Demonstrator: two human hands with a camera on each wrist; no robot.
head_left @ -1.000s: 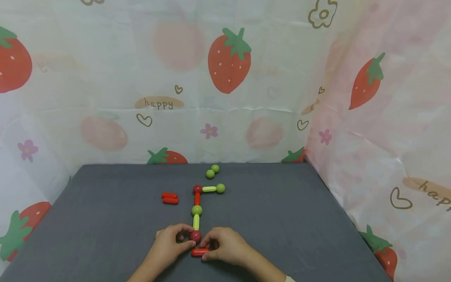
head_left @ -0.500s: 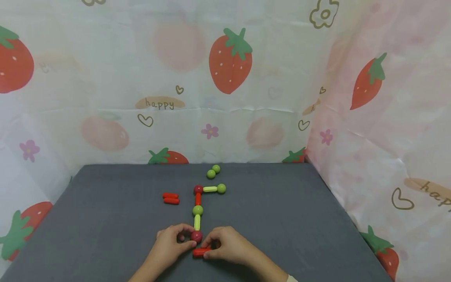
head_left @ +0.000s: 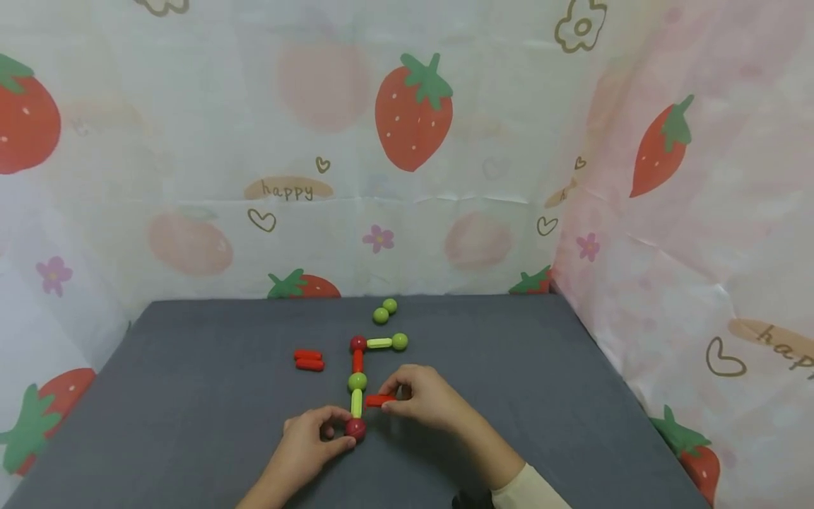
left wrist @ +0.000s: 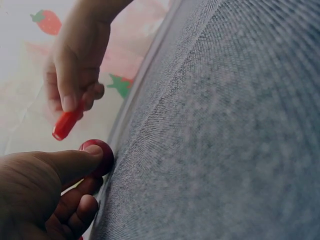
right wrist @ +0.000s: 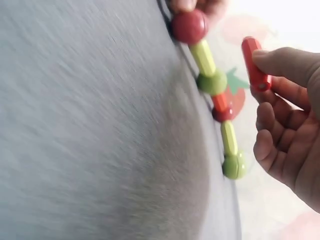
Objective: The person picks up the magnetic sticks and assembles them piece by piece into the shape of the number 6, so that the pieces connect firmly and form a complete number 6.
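Observation:
A chain of balls and short rods lies on the dark grey cloth. Its near end is a red ball, pinched by my left hand between thumb and fingers. From there run a yellow-green rod, a green ball, a red rod and another red ball. A second yellow-green rod turns right to a green end ball. My right hand pinches a loose red rod between thumb and fingers, raised off the cloth just right of the chain.
Two red rods lie side by side left of the chain. Two green balls sit near the back edge of the table. A strawberry-print sheet hangs behind and along the sides. Something black shows below the right sleeve.
My right hand has lifted the red rod from in front of the near red ball and carried it away, to the right of the chain. The left hand keeps its hold.

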